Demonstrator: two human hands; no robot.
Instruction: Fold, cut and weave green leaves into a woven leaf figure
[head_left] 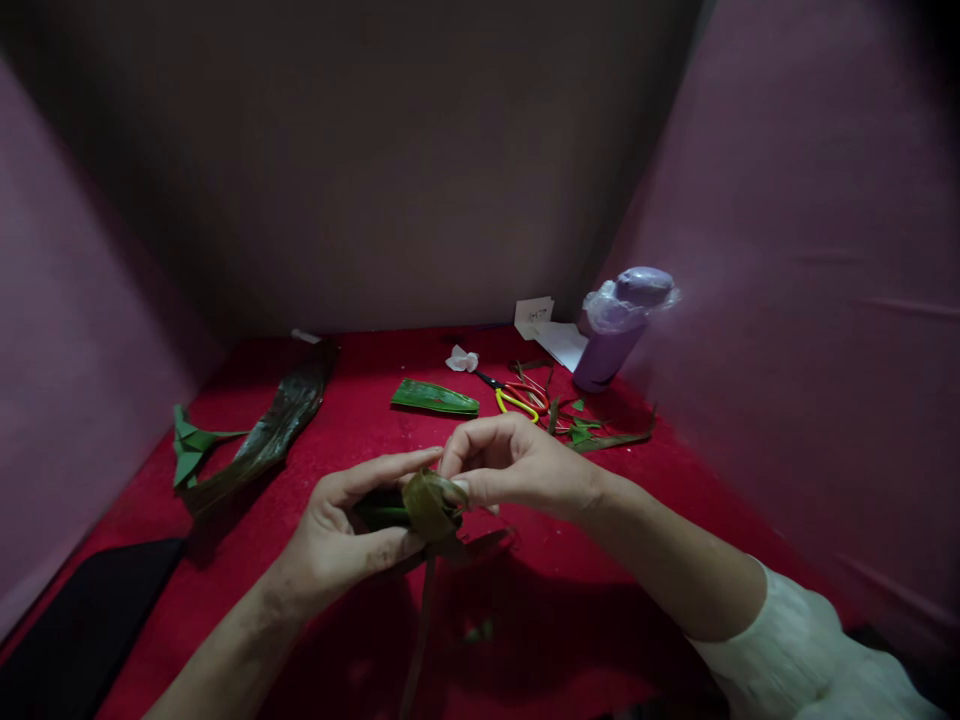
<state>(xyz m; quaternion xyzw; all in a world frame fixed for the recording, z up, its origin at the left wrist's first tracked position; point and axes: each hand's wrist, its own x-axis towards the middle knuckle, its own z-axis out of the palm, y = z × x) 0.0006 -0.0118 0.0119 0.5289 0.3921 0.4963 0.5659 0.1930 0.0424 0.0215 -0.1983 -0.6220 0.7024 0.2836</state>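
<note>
My left hand [326, 535] is closed round a bundle of folded leaf [430, 505], thumb below and fingers above. The bundle has a curled olive-green band at its right end, with darker green leaf inside my palm. My right hand [517, 465] pinches the edge of that curled leaf between thumb and fingertips. A thin strip [422, 640] hangs down from the bundle towards me. Just beyond my hands lies a cut green leaf piece [435, 398]. Behind my right hand are scissors [519, 398] with red and yellow handles, lying partly spread.
Long dark leaves [281, 415] and a folded green leaf shape [191, 445] lie at left. Leaf scraps [589, 432] are scattered at right, near a purple bottle [611, 345] with clear plastic round its top. White paper [559, 340], crumpled tissue [461, 359] and a black flat object [97, 620] rest on the red tabletop [360, 400].
</note>
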